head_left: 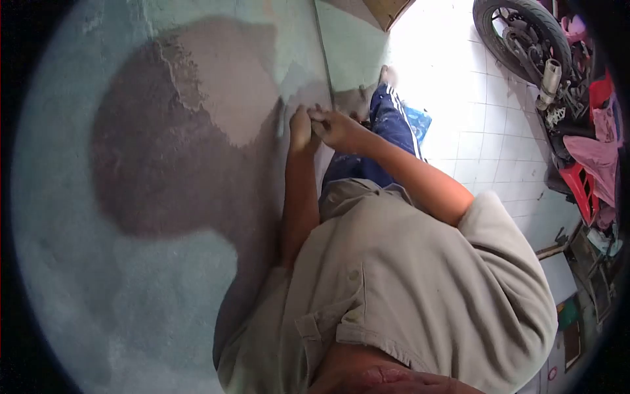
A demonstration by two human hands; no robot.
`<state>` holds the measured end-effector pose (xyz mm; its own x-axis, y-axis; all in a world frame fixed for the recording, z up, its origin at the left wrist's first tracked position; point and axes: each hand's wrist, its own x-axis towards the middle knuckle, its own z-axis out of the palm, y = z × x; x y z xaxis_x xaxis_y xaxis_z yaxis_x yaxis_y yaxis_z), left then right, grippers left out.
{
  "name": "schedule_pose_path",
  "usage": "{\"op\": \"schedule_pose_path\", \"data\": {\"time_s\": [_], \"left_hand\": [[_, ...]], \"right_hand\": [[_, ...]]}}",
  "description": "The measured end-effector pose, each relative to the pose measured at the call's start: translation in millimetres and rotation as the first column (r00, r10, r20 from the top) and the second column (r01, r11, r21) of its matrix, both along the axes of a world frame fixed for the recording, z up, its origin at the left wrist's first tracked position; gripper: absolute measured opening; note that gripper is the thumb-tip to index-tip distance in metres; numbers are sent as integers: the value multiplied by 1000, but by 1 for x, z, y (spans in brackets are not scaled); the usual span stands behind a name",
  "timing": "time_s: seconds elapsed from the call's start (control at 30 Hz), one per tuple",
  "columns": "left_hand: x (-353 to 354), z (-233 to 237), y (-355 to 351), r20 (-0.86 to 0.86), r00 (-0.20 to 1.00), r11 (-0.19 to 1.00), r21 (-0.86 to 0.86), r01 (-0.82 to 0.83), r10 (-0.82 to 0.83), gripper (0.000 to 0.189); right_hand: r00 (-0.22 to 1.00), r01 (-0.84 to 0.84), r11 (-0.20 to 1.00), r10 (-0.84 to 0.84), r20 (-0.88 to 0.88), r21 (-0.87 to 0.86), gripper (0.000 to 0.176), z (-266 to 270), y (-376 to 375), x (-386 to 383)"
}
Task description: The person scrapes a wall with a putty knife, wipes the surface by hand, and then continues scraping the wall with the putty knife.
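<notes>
My left hand [301,130] is raised in front of the body, close beside the wall [151,289], with its fingers curled. Next to it, my right hand [339,131] has its fingers bent and pressed together, and their tips meet the left hand's fingers. Whatever may be between the fingers is too small or hidden to name. A dark shadow falls on the wall, over a rough patch of peeling paint [187,75].
Blue trousers [387,125] and a bare foot [384,73] show beyond the hands. A blue bag [418,123] lies on the white tiled floor [469,144]. At the right stand a motorcycle wheel [551,43] and red parts [581,194]. A brown box-like object [388,10] is at the top.
</notes>
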<state>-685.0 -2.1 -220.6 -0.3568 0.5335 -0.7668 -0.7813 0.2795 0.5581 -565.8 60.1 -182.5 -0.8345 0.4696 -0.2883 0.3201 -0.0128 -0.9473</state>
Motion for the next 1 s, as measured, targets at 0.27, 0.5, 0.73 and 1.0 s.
{"op": "schedule_pose_path", "data": {"time_s": [0.27, 0.5, 0.73, 1.0], "left_hand": [[7, 25, 22, 20, 994, 983, -153, -106, 110, 22], [5, 10, 3, 125, 985, 991, -66, -113, 120, 19], [-3, 5, 3, 75, 997, 998, -57, -26, 31, 20], [-6, -12, 3, 57, 997, 999, 24, -43, 42, 16]], "right_hand": [[1000, 4, 1000, -4, 0, -6, 39, 12, 5, -2], [983, 10, 991, 14, 185, -131, 41, 30, 10, -4], [986, 41, 997, -29, 162, -70, 39, 16, 14, -8], [994, -44, 994, 54, 95, -102, 32, -12, 6, -10]]}}
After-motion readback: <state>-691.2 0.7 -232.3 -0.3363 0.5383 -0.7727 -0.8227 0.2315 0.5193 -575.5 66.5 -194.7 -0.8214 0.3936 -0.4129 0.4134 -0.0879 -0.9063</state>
